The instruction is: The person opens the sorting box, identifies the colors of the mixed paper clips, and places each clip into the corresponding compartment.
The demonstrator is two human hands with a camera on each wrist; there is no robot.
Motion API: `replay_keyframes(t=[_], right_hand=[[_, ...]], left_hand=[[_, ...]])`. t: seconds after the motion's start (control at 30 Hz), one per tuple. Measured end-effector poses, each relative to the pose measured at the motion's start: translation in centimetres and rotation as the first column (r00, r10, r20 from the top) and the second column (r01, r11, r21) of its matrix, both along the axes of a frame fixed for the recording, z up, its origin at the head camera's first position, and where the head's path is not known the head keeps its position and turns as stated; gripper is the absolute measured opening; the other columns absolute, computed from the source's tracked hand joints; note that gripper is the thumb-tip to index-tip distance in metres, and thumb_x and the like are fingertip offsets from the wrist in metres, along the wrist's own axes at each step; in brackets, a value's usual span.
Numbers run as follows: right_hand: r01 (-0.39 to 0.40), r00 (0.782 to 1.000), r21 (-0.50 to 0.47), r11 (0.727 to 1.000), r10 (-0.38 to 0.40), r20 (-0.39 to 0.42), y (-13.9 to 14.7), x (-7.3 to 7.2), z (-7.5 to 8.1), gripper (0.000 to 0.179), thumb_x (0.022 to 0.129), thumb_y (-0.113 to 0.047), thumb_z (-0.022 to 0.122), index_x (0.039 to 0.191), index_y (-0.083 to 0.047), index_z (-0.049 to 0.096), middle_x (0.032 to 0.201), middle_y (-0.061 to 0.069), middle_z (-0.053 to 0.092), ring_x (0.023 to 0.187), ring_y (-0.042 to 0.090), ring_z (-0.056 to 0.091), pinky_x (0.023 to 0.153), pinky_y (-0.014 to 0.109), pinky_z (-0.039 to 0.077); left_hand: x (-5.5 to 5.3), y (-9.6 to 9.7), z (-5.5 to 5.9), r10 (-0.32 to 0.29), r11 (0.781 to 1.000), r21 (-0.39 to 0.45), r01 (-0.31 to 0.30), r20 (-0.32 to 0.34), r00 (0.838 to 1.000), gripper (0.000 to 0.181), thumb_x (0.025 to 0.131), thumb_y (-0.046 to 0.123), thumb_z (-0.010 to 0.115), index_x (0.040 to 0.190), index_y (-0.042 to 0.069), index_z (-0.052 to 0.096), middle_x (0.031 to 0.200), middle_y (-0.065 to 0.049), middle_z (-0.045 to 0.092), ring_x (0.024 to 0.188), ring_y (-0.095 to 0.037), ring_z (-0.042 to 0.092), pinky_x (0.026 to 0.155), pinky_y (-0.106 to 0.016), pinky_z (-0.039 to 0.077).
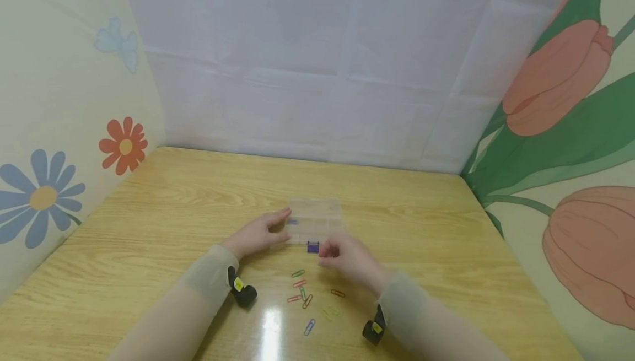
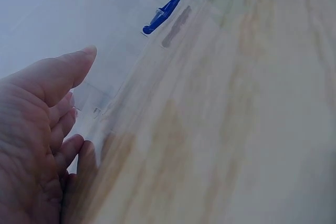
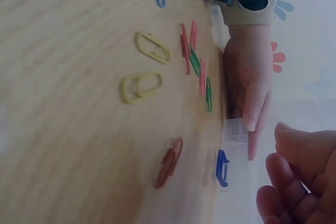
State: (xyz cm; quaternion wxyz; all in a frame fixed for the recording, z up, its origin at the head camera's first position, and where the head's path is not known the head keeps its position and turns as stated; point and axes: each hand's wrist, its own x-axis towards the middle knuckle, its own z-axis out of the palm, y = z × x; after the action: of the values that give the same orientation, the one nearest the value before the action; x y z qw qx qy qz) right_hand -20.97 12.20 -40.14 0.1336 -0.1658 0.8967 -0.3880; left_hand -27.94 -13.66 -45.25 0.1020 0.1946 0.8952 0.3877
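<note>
A clear plastic box [image 1: 315,206] stands on the table, with a blue latch [image 1: 313,247] on its front side. Inside its left part shows a small blue piece [image 1: 293,221]. My left hand [image 1: 260,234] is at the box's left side, thumb and fingers spread around the corner; in the left wrist view the thumb overlaps the clear wall. Just right of the latch is my right hand [image 1: 349,256], fingers loosely bent. The right wrist view shows a gap between its thumb [image 3: 294,140] and fingertips, with nothing visible between them.
Several paper clips lie in front of the box: green [image 1: 297,274], pink [image 1: 294,298], brown [image 1: 338,293], yellow [image 1: 333,311] and blue [image 1: 310,327]. A white cloth [image 1: 317,74] hangs behind the table [image 1: 198,184]; flowered panels [image 1: 44,96] stand at both sides.
</note>
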Motion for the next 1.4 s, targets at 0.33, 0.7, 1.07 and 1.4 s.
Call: replay_keyframes(t=[0.33, 0.7, 1.07, 1.4], right_hand=[[0.023, 0.999, 0.006, 1.0, -0.024, 0.044, 1.9, 1.7, -0.9, 0.009, 0.082, -0.014, 0.074, 0.084, -0.013, 0.065, 0.08, -0.003, 0.06, 0.075, 0.015, 0.056, 0.068, 0.031, 0.049], [0.069, 0.99, 0.04, 0.997, -0.073, 0.121, 2.9, 3.4, -1.6, 0.018, 0.073, -0.013, 0.08, 0.083, -0.013, 0.065, 0.079, -0.002, 0.061, 0.073, 0.016, 0.057, 0.069, 0.032, 0.05], [0.096, 0.988, 0.017, 0.995, -0.097, 0.119, 3.3, 3.9, -2.6, 0.02, 0.072, -0.011, 0.08, 0.084, -0.012, 0.065, 0.079, -0.002, 0.061, 0.074, 0.015, 0.057, 0.07, 0.031, 0.05], [0.116, 0.986, -0.046, 0.992, -0.109, 0.122, 3.3, 4.0, -3.1, 0.018, 0.071, -0.006, 0.08, 0.084, -0.009, 0.067, 0.078, -0.002, 0.062, 0.073, 0.013, 0.057, 0.069, 0.03, 0.05]], left_hand=[[-0.1, -0.1, -0.1, -0.017, 1.0, 0.019, 0.017, 0.005, 1.0, 0.076, 0.09, 0.044, 0.065, 0.152, 0.019, 0.03, 0.158, -0.004, 0.023, 0.143, -0.032, 0.02, 0.116, -0.052, 0.014], [-0.2, -0.1, 0.0, -0.018, 0.999, 0.033, 0.017, 0.02, 1.0, 0.077, 0.089, 0.046, 0.065, 0.152, 0.019, 0.03, 0.158, -0.004, 0.022, 0.144, -0.033, 0.019, 0.116, -0.053, 0.013], [-0.2, -0.1, -0.2, -0.022, 0.999, 0.024, 0.022, 0.008, 1.0, 0.076, 0.089, 0.046, 0.065, 0.152, 0.02, 0.03, 0.158, -0.003, 0.022, 0.144, -0.032, 0.02, 0.116, -0.052, 0.013], [-0.1, -0.1, -0.1, -0.015, 1.0, 0.022, 0.015, 0.011, 1.0, 0.076, 0.089, 0.045, 0.065, 0.152, 0.02, 0.03, 0.158, -0.003, 0.022, 0.143, -0.033, 0.02, 0.115, -0.053, 0.014]])
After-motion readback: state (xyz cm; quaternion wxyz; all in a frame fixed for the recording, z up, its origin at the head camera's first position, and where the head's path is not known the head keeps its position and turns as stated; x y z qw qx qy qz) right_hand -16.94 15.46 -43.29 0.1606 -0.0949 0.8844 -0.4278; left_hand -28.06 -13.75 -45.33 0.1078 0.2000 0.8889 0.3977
